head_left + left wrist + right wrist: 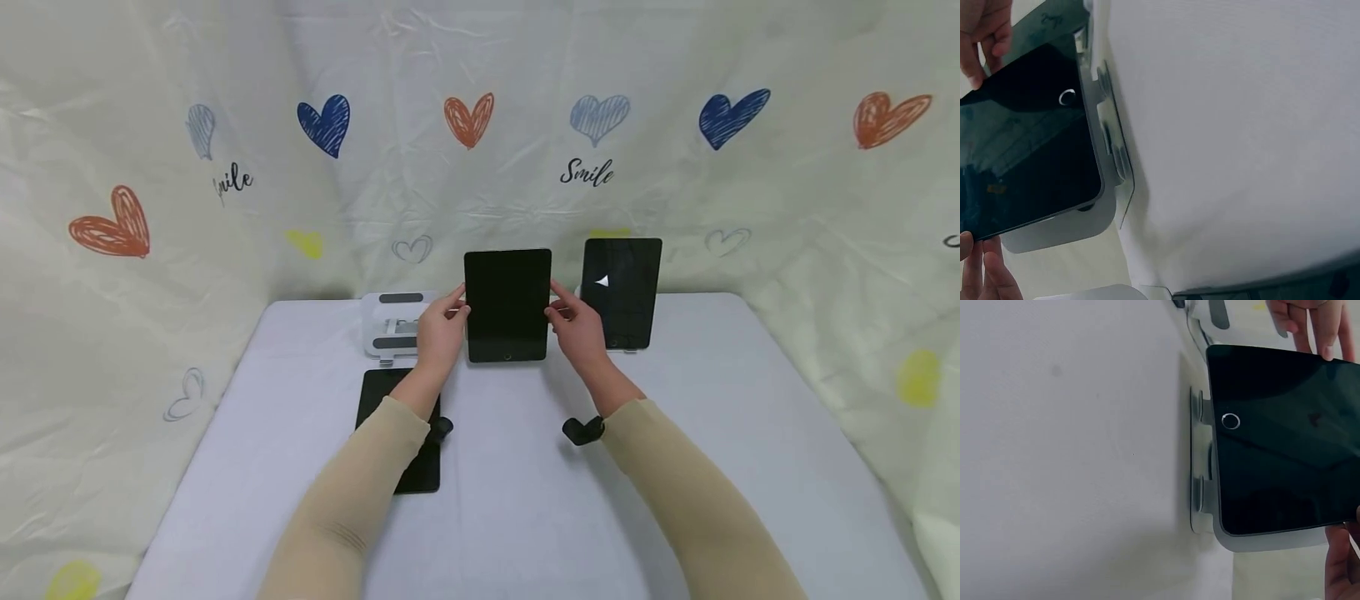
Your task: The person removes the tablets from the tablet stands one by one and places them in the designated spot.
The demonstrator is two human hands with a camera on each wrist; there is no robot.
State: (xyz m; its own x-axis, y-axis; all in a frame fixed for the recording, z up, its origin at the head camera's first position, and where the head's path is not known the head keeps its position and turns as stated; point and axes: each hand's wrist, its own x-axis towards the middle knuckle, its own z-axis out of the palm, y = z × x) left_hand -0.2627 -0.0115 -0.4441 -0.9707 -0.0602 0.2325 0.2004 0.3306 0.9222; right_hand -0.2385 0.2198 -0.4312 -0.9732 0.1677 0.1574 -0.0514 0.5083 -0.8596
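Note:
Both hands hold a black tablet (507,308) upright by its side edges, round home button at the bottom. My left hand (441,329) pinches the left edge, and my right hand (581,329) grips the opposite one. In the left wrist view the left-hand fingers (999,275) show at the lower corner. A pale stand (1202,469) with two hooked lips is behind the tablet, whose lower edge is close over these hooks. In the head view the tablet hides that stand.
A second tablet (621,292) leans upright at the right. Another white stand (375,321) with dark pads is at the left, partly behind my left hand. A third tablet (420,467) lies flat beneath my left forearm. A printed cloth hangs behind the white table (510,517).

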